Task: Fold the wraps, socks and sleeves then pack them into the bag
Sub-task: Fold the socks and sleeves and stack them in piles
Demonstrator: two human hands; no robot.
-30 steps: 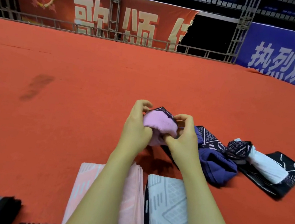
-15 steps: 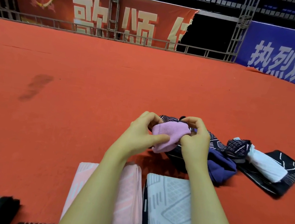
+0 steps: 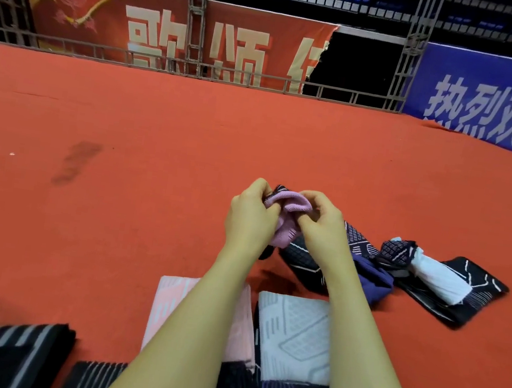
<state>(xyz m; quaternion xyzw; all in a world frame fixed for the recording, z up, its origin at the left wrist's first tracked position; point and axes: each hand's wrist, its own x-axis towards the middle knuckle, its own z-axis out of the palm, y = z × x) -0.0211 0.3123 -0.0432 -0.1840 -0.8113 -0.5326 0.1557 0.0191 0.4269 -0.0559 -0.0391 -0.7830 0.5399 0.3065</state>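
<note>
- red carpet (image 3: 147,211) under us, folded pink wrap (image 3: 166,306) and white wrap (image 3: 294,334) nearest us
- unfolded pile (image 3: 369,269) lies right of our hands, nearer the right hand (image 3: 322,226)
- left hand (image 3: 249,219) and right hand together, both pinching the lilac sock (image 3: 288,201) held up between them

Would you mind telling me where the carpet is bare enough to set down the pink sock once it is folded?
The red carpet lies bare left of the left hand, above the striped dark pieces and left of the pink folded stack. It is crowded right of the right hand, where the unfolded pile and the white piece lie.
</note>
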